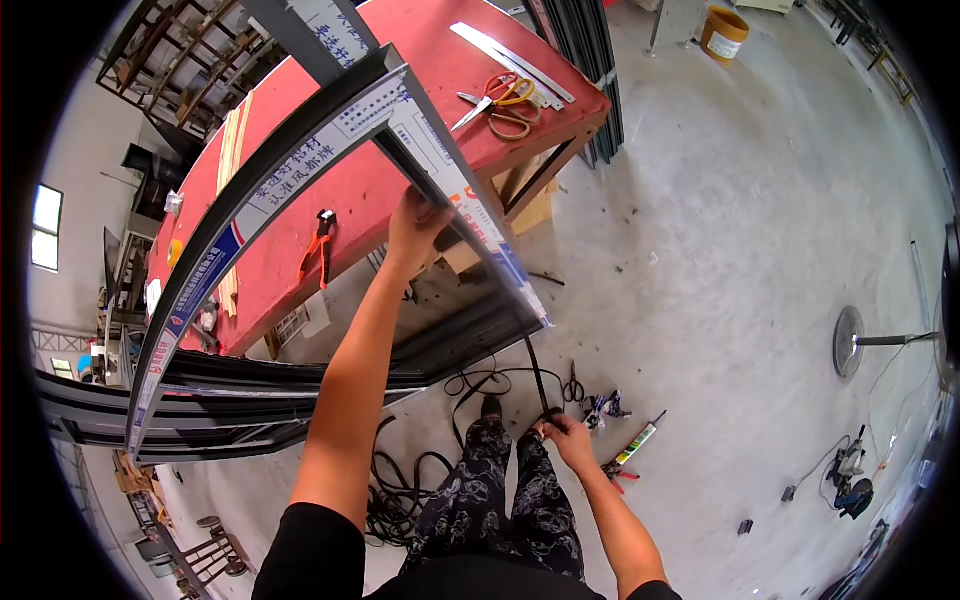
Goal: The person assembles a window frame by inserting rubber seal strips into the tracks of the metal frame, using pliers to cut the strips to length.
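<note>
At the far left, a stack of dark frames (75,408) is seen, extending behind the near frame. Next, a large frame (240,225) with a dark edge and printed film on its pale face is seen tilted before a red table (350,200), its upper corner overlapping the tabletop. Through its opening, pale wooden strips (232,150) and red-handled pliers (321,240) are seen lying on the table.

Below, loops of black cord (400,490) are spread over the floor beside the feet. The left hand (418,222) is set against the inner edge of the frame's right-hand bar; its fingers are partly hidden there, so it cannot be told how far they are closed. Farther right on the table, large scissors (488,102) with orange handles are laid beside flat white strips (510,62).

From the frame's lower right corner, a black strip (538,370) is stretched down to the right hand (568,438), by which its lower part is pinched between thumb and fingers near the knee. Just beside the strip, dark scissors (573,385) are seen on the floor; a tube (637,442) with a pointed nozzle is laid farther right. Well apart, toward the upper right, an orange-brown bucket (723,36) is placed, and at the right a round-based stand (849,342) and a power tool (853,460) are seen.
</note>
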A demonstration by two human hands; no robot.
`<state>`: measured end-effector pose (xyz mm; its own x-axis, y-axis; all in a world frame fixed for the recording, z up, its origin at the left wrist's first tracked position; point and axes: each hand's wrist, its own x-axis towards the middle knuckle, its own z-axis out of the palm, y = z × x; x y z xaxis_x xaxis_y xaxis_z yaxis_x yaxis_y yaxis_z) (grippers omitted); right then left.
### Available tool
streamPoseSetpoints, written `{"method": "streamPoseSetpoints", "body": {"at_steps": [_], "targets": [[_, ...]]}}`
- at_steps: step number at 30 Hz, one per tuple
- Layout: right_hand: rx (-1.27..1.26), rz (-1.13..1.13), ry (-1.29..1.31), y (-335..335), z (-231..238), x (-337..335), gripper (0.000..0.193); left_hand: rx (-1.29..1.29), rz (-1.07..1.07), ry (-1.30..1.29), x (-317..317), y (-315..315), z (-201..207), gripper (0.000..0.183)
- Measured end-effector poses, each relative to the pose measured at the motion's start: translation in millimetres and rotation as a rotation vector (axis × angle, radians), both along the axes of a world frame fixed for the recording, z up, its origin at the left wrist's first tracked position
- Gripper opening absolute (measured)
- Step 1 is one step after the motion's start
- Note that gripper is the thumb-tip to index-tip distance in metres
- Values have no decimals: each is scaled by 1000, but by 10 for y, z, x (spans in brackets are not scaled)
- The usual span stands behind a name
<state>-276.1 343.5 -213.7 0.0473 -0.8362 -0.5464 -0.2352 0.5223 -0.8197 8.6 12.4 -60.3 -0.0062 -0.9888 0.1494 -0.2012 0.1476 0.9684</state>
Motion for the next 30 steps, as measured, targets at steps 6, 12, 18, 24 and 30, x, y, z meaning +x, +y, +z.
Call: {"method": "streamPoseSetpoints", "body": {"at_steps": [6, 12, 18, 24, 30], "targets": [[42, 13, -55, 28, -205, 107, 26, -11, 18, -179, -55, -5, -22, 53], [50, -59, -76, 108, -357, 206, 26, 6, 19, -222, -123, 19, -119, 55], [-26, -81, -13, 141, -460, 383, 24, 84, -56, -228, 28, -64, -250, 55], [-31, -111, 50, 269, -698, 470, 21, -21, -87, -267, -165, -28, -178, 57], [59, -197, -8, 271, -542, 615, 21, -31, -23, -187, -213, 88, -331, 59]]}}
